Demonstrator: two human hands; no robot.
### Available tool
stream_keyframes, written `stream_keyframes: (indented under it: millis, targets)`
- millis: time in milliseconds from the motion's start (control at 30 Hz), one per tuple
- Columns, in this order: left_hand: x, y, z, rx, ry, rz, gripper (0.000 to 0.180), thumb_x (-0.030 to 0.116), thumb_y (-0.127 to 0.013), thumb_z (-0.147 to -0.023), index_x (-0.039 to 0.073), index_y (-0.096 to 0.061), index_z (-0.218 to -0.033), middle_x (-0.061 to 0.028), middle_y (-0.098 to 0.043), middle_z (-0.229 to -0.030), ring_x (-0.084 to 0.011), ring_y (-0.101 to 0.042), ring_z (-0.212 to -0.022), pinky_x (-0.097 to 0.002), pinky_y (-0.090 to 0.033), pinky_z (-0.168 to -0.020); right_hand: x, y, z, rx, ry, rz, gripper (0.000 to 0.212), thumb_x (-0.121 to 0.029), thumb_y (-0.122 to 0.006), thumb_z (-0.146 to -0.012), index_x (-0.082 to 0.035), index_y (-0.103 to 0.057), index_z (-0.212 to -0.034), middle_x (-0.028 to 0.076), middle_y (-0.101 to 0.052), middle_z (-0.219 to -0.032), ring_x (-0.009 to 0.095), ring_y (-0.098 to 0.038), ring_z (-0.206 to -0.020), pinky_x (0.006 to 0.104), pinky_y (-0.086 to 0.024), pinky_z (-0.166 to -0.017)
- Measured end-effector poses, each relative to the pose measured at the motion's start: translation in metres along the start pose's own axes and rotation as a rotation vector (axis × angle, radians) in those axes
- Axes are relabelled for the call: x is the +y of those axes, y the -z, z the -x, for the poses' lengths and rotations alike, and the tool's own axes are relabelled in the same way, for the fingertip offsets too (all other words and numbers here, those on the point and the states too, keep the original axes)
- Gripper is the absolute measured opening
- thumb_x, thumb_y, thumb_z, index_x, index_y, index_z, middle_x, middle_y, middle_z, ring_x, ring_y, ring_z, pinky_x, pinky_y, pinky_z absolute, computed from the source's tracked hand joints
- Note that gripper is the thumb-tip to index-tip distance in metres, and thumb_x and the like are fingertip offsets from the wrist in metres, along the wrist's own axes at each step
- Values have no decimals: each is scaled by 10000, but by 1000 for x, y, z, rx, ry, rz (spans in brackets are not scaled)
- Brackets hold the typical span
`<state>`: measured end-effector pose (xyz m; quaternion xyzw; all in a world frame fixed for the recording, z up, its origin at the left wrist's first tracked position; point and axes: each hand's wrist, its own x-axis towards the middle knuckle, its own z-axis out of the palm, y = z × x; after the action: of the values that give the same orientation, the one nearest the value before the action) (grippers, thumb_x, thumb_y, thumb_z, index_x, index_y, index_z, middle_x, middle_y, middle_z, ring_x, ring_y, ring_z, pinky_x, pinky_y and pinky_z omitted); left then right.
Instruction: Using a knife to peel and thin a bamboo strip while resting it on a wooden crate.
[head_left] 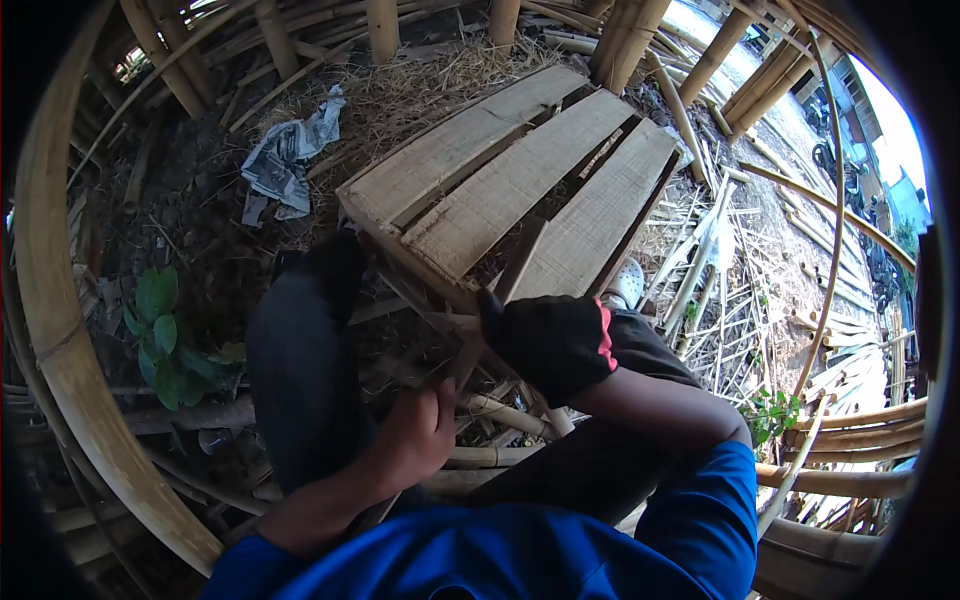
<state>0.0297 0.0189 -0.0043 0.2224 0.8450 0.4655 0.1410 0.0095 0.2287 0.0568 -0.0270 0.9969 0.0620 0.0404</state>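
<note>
A flat brown strip (524,262), bamboo or wood by its look, slants up from my lap over the slatted wooden crate (530,150). My left hand (418,428) is bare and closed, with thumb and fingers pinching the strip's lower part. Ahead of it, at the crate's near edge, my right hand (545,345) wears a black glove with a red cuff. Its fingers are curled where the strip passes, and the thumb points up. The glove hides whether it also holds a tool. My knees are on either side of both hands.
Bamboo poles (383,30) surround me, with a thick curved one (70,370) at left. Crumpled newspaper (292,160) lies on straw beyond my left knee. A leafy plant (165,340) grows at left. Split bamboo pieces (720,240) litter the ground at right, past my pale shoe (627,282).
</note>
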Motion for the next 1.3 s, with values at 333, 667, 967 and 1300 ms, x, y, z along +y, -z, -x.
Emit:
stream_keyframes:
  millis: [333, 667, 967, 1300]
  targets:
    - [0, 1, 2, -9, -22, 62, 459, 257, -435, -1123, -39, -575, -802, -263, -592, -688, -447, -600, -651, -499, -428, -596, 9, -2, 2, 4, 118, -41, 337, -407, -448, -1076, -187, -670, -1201, 57, -702, -673, 290, -681, -513, 459, -498, -417]
    - [-3, 6, 0, -68, 102, 64, 457, 265, -451, -1124, -28, -551, -787, -229, -589, -659, -384, -600, -605, -472, -429, -581, 20, 8, -5, -45, 55, -39, 472, -454, -360, -1099, -178, -739, -1050, 93, -732, -718, 307, -726, -612, 451, -530, -472]
    - [1, 10, -3, -92, 187, 135, 467, 274, -433, -1130, -25, -586, -805, -200, -578, -620, -358, -592, -561, -449, -423, -570, 12, -2, 9, 94, 91, -171, 525, -528, -392, -1077, -199, -777, -939, 93, -690, -629, 342, -703, -565, 484, -540, -509]
    - [-37, -1, 1, -221, 409, 440, 496, 476, -370, -1132, 64, -580, -950, 3, -450, -606, -92, -400, -452, -275, -323, -430, 21, 5, -11, 18, -36, -196, 622, -530, -359, -1074, -148, -761, -789, 128, -706, -673, 370, -711, -628, 492, -562, -585]
